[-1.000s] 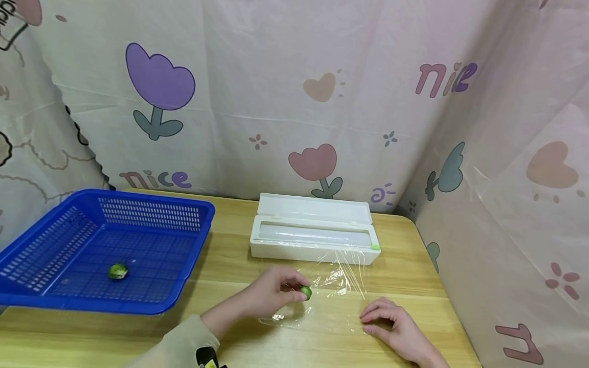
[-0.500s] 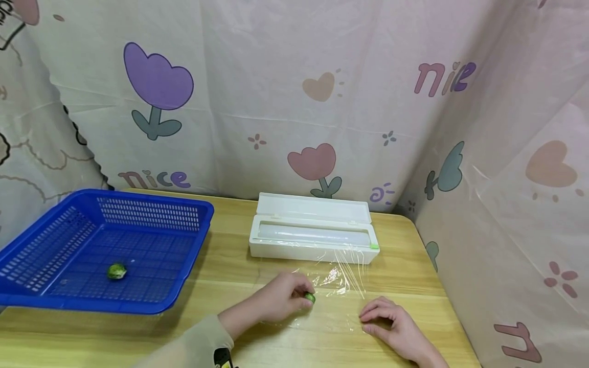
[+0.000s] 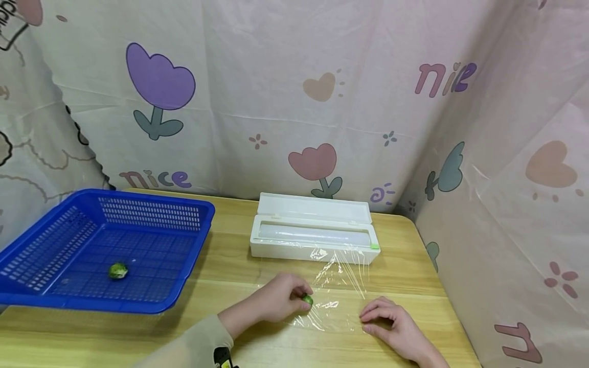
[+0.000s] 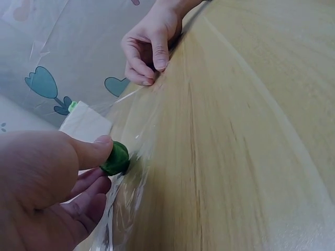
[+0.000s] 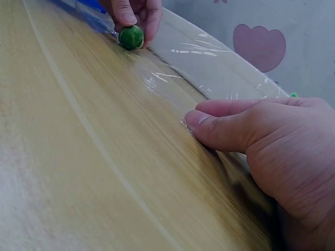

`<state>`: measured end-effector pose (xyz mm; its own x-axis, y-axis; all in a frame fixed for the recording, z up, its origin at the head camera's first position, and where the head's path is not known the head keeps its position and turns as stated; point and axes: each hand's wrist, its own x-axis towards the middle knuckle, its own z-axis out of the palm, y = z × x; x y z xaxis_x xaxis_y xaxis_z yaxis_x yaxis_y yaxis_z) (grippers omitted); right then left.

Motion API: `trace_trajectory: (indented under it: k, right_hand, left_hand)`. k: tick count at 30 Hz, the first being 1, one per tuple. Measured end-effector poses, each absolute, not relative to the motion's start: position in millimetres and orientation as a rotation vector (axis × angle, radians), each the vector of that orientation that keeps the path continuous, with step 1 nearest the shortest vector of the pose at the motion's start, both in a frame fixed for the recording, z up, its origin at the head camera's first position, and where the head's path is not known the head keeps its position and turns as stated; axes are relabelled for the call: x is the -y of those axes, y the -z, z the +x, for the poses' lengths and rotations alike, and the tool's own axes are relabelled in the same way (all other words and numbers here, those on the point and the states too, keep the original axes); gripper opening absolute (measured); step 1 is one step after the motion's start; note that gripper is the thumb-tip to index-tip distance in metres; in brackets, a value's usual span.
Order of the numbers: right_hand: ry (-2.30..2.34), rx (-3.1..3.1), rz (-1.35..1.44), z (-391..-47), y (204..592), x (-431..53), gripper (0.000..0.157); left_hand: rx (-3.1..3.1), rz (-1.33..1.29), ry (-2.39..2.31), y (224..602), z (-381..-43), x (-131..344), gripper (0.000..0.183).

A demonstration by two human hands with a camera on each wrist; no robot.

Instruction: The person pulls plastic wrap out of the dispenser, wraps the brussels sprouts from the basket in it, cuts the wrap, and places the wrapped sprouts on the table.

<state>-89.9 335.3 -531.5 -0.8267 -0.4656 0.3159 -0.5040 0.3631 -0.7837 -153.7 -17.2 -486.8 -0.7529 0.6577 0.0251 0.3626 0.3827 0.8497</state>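
My left hand point(image 3: 284, 299) pinches a small round green Brussels sprout point(image 4: 117, 158) between thumb and fingers, low over a sheet of cling film point(image 3: 338, 309). The film runs forward from a roll point(image 3: 317, 234) in a white dispenser box point(image 3: 276, 249) and lies over the wood. At the sheet's near right corner, my right hand point(image 3: 394, 327) pinches the film's edge between thumb and forefinger. In the right wrist view, crumpled film point(image 5: 186, 125) shows at the thumb tip, while the sprout sits in the left hand beyond.
A blue plastic basket point(image 3: 184, 286) stands at the left with another Brussels sprout point(image 3: 117, 271) inside. The dispenser's lid point(image 3: 315, 208) is raised at the back of the wooden table point(image 3: 400, 240). Patterned cloth point(image 3: 257, 76) hangs behind and to the right.
My left hand has moved slightly right and nearer to me with the sprout, lower over the film. Creases in the film have shifted beside it. My right hand stays put.
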Motion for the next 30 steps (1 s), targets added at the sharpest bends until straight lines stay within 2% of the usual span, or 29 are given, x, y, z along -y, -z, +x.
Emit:
trace_trajectory:
  k: [11, 20, 25, 30]
  right_hand:
    - [-1.482, 2.577, 0.902, -90, 530, -336, 0.020]
    - [-1.526, 2.550, 0.942, -91, 534, -338, 0.021]
    - [-1.548, 2.556, 0.946, -91, 534, -339, 0.019]
    - [-1.538, 2.542, 1.003, -93, 534, -339, 0.022]
  left_hand:
    - [-2.320, 0.898, -1.326, 490, -156, 26, 0.021]
    - [-2.335, 0.944, -1.365, 494, -155, 65, 0.022]
    - [-2.463, 1.024, -1.167, 492, -147, 90, 0.013]
    - [-2.517, 1.060, -1.016, 490, -138, 108, 0.013]
